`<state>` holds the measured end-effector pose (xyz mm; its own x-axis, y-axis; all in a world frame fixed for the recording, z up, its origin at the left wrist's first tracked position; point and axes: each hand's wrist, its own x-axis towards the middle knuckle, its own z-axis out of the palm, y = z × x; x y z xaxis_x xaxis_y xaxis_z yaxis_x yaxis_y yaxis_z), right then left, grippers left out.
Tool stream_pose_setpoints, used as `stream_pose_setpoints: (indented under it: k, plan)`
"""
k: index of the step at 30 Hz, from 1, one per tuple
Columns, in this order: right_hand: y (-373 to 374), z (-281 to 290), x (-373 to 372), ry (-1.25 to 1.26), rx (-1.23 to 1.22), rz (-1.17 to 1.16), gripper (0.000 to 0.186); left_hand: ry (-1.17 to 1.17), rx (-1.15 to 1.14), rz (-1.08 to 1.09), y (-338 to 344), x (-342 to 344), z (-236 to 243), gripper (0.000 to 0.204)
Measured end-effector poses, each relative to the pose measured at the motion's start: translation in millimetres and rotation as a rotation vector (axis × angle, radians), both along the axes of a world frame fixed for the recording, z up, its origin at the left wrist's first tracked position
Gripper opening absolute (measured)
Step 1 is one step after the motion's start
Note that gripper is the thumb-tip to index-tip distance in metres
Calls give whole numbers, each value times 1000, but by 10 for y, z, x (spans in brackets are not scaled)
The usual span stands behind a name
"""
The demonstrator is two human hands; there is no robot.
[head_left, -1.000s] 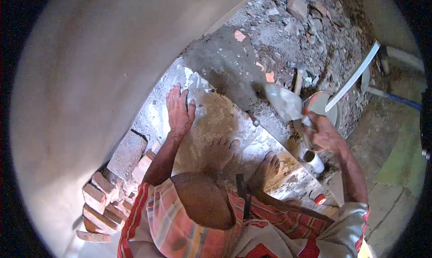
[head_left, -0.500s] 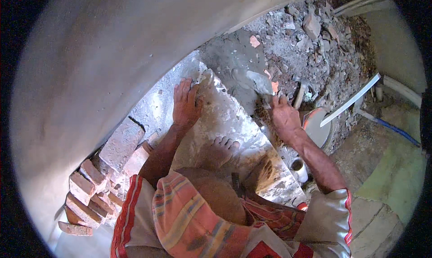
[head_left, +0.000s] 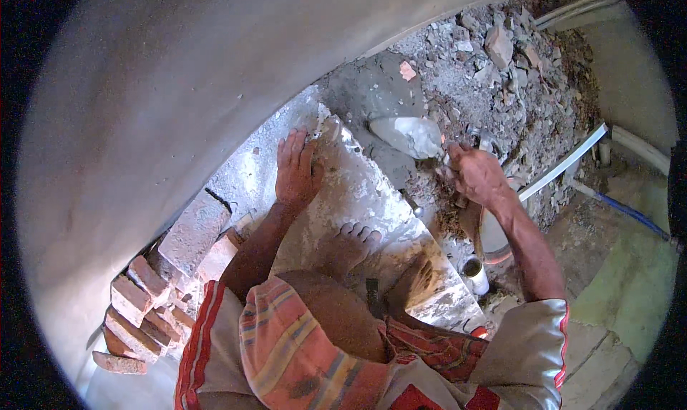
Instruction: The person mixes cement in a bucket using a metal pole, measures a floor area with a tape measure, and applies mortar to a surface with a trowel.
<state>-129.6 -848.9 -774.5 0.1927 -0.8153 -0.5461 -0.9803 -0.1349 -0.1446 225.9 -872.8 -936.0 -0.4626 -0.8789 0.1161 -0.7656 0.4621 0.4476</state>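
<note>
My right hand [head_left: 478, 172] is closed around the handle end of a trowel [head_left: 408, 135]. The trowel's pale, rounded blade points left over grey wet mortar [head_left: 368, 84], and its handle is hidden by my fingers. On the left, my left hand [head_left: 296, 172] lies flat with fingers stretched out, at the upper edge of a whitish stained slab [head_left: 372, 184], holding nothing. A small orange brick chip [head_left: 407, 71] sits on the mortar above the blade.
A pile of bricks [head_left: 143, 299] leans by the curved wall [head_left: 143, 124] at left. Rubble [head_left: 501, 59] covers the upper right. Near my right forearm are a round pan [head_left: 495, 238], a white cup-like container [head_left: 475, 275], a pale strip [head_left: 565, 163] and a blue pipe [head_left: 633, 213].
My right hand has gone from open fingers near the trowel's handle to closed around it, moving slightly right. The blade now shows more fully. My left hand stays nearly still.
</note>
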Motion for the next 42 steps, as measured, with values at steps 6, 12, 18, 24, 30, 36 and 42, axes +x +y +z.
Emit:
stream_pose_setpoints:
  k: [6, 12, 18, 24, 30, 36, 42]
  plan:
    - [-404, -300, -338, 71, 43, 259, 31, -17, 8, -1, -10, -3, -8, 48]
    - [-1056, -561, -289, 16, -106, 374, 18, -68, 70, -10, -2, 11, 22, 50]
    - [-1732, -490, -12, -2, -169, 399, 25, -18, 17, -4, -12, -3, 35, 47]
    - [-1885, -602, 153, -105, -85, 276, 28, -29, 29, 20, -10, -31, 83, 44]
    - [-1247, -598, 5, -64, 159, 184, 22, -31, 35, 25, -13, -19, 61, 44]
    - [-245, -421, -444, -21, 231, 128, 18, 29, -21, -10, -25, -17, 21, 45]
    - [25, -447, -831, -44, 117, -56, 26, -1, -21, -13, -32, -47, 44, 42]
